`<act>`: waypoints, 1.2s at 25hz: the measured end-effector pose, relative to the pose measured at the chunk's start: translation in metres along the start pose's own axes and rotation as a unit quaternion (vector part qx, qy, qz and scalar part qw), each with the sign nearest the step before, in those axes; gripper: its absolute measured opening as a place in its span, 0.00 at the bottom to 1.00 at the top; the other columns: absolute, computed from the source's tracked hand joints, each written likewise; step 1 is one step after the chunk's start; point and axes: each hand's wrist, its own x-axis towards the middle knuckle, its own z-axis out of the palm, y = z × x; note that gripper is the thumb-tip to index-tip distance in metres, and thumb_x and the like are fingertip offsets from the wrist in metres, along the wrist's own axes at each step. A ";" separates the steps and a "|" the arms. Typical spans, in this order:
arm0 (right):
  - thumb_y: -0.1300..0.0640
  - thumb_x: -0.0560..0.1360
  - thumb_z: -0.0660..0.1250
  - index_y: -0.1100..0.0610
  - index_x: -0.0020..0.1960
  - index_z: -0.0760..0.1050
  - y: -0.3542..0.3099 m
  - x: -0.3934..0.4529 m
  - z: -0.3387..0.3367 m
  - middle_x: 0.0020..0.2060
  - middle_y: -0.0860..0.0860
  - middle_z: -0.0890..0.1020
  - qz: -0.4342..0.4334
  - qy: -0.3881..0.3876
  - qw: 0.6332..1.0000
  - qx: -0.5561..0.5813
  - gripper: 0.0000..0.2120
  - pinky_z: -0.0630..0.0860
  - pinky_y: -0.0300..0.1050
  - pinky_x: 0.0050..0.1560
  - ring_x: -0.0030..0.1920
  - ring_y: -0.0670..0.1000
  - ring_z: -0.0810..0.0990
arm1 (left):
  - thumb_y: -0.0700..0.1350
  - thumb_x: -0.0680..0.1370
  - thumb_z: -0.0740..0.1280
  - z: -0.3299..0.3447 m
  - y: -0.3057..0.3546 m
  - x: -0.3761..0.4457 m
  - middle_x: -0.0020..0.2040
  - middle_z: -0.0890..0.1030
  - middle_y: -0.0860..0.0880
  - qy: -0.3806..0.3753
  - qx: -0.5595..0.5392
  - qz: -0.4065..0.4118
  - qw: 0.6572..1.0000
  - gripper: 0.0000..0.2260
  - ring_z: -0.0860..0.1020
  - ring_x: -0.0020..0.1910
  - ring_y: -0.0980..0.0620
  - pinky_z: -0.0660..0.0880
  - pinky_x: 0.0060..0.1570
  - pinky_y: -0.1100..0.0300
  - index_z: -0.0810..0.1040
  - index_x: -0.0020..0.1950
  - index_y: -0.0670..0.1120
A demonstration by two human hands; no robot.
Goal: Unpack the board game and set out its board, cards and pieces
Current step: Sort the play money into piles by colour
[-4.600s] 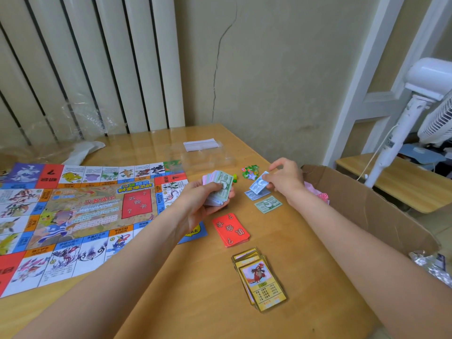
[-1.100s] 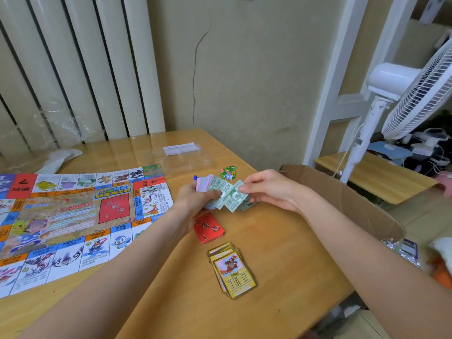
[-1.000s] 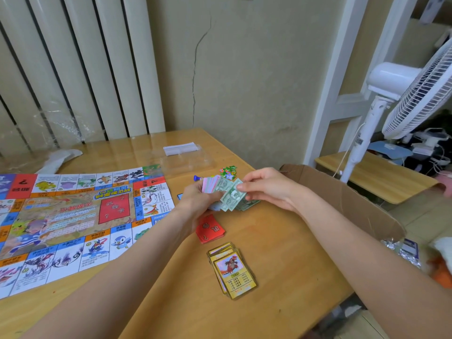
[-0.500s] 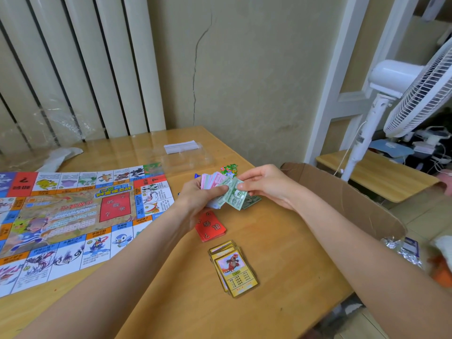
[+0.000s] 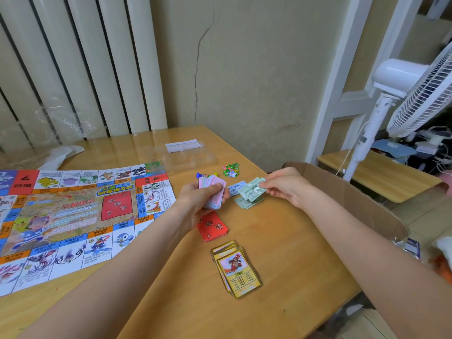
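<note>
The colourful game board (image 5: 73, 216) lies unfolded on the left of the wooden table (image 5: 281, 241). My left hand (image 5: 198, 199) grips a stack of pink and pale play-money notes (image 5: 215, 190). My right hand (image 5: 283, 185) pinches a few green notes (image 5: 253, 189) just above the table. Under them lie more green notes (image 5: 245, 203) and a blue note (image 5: 236, 187). A red card deck (image 5: 212, 226) sits below my left hand, and a yellow picture-card deck (image 5: 236, 269) lies nearer to me. Small green tokens (image 5: 230, 170) and coloured pawns (image 5: 201, 175) sit behind the notes.
A clear plastic tray (image 5: 189, 159) with a white paper slip (image 5: 182, 145) stands at the table's back. An open cardboard box (image 5: 354, 199) leans at the right edge. A white standing fan (image 5: 403, 94) and a low wooden shelf (image 5: 381, 174) are further right. Crumpled plastic wrap (image 5: 61, 123) lies back left.
My right hand has pulled the green notes away from the stack in my left hand, moving right. The left hand now holds mainly pink notes.
</note>
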 end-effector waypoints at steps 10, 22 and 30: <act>0.53 0.71 0.71 0.65 0.56 0.77 0.016 0.011 0.018 0.57 0.58 0.78 -0.123 0.060 0.885 -0.446 0.19 0.72 0.48 0.58 0.60 0.58 0.74 | 0.33 0.74 0.68 0.025 0.001 0.017 0.40 0.77 0.42 0.045 0.020 -0.098 0.994 0.07 0.77 0.34 0.48 0.76 0.21 0.62 0.72 0.45 0.41; 0.62 0.74 0.64 0.52 0.62 0.73 0.003 0.008 0.004 0.60 0.53 0.69 -0.230 -0.112 0.811 -0.527 0.18 0.62 0.42 0.63 0.64 0.54 0.66 | 0.34 0.76 0.66 0.021 0.002 0.025 0.35 0.78 0.43 0.040 0.125 -0.068 0.989 0.07 0.78 0.25 0.51 0.76 0.25 0.63 0.71 0.41 0.43; 0.60 0.72 0.66 0.54 0.62 0.71 0.007 0.015 0.011 0.50 0.48 0.66 -0.243 -0.161 0.783 -0.550 0.18 0.60 0.37 0.49 0.56 0.50 0.66 | 0.35 0.76 0.65 0.032 0.009 0.023 0.35 0.76 0.44 0.003 0.251 -0.051 0.967 0.04 0.75 0.18 0.58 0.66 0.16 0.68 0.71 0.46 0.42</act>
